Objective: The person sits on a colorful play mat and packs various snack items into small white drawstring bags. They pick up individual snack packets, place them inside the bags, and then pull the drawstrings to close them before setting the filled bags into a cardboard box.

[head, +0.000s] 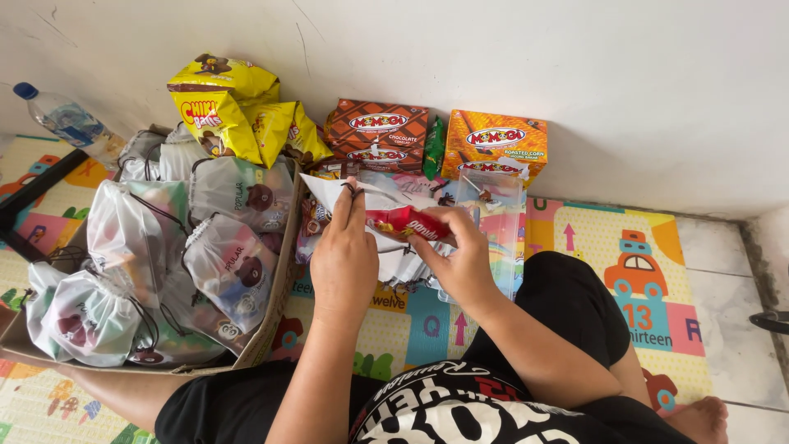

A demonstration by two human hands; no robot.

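Red packet (408, 222) sits between both hands, just above the lap and over the play mat (592, 247). Right hand (462, 255) pinches the packet's right end, fingers closed on it. Left hand (343, 251) grips the rim and black drawstring of a white pouch (329, 191), fingers closed on the fabric, holding it up beside the packet's left end. Whether the packet's tip is inside the pouch I cannot tell. More flat pouches (403, 267) lie under the hands. To the left, a cardboard box (275, 316) holds filled drawstring pouches (234, 263). Against the wall stand yellow snack bags (218, 111), a brown box (378, 131) and an orange box (496, 144); a water bottle (70, 123) lies far left
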